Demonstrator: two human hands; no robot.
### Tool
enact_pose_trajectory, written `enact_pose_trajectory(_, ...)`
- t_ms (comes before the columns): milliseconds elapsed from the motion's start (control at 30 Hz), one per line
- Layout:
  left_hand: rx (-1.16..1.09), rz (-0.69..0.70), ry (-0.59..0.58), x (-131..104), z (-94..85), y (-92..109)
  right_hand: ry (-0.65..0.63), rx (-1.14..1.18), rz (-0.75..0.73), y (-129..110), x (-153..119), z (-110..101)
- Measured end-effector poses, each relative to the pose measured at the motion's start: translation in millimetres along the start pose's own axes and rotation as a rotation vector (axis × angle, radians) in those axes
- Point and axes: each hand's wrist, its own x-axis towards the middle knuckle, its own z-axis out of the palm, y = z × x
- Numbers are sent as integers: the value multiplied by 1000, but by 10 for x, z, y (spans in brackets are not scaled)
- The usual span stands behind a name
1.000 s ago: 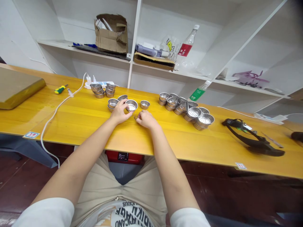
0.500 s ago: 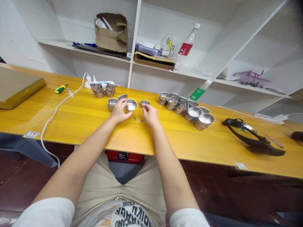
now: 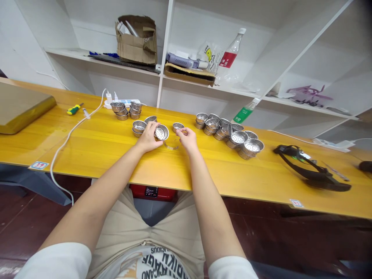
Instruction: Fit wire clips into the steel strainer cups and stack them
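Note:
My left hand (image 3: 149,138) grips a small perforated metal strainer basket (image 3: 161,133), tilted so its opening faces right and toward me. To its right, my right hand (image 3: 186,137) is closed in a pinch on what looks like a thin wire (image 3: 176,138), only faintly visible. Several curved wires (image 3: 171,146) lie nested on the table between the hands. Just behind the right fingertips stands another strainer basket (image 3: 178,126). Beside my left hand are a stacked pair of baskets (image 3: 138,127) and one more basket (image 3: 150,119) partly hidden by the fingers.
Several stacked baskets (image 3: 223,130) stand to the right, near a green-labelled bottle (image 3: 243,115). More stacks (image 3: 119,110) sit at the back left before a power strip (image 3: 128,102). A screwdriver (image 3: 74,109), white cable (image 3: 68,135) and black headset (image 3: 314,170) lie farther out.
My left hand has tipped the basket from nearly upright to facing right. The right hand has shifted slightly right, its fingertips now pinched together and pointing left.

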Motion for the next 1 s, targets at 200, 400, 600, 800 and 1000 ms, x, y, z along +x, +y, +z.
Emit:
enact_pose_trajectory(200,-14,-68,-48,2,-26,47,-118,150,148,-145,-130,28)
enact_pose_trajectory(400,-63,-155,-98,-8,-4,30,-152,212,229,-169,-131,12)
enact_pose_trajectory(600,-73,-48,-81,8,60,-31,-179,352,207,-168,-89,1)
enact_pose_trajectory(800,-191,-213,-130,-26,53,16,-315,424,88,-230,-136,4)
enact_pose_trajectory(1000,-425,-193,-163,-64,197,-79,-429,350,102,-255,-213,88)
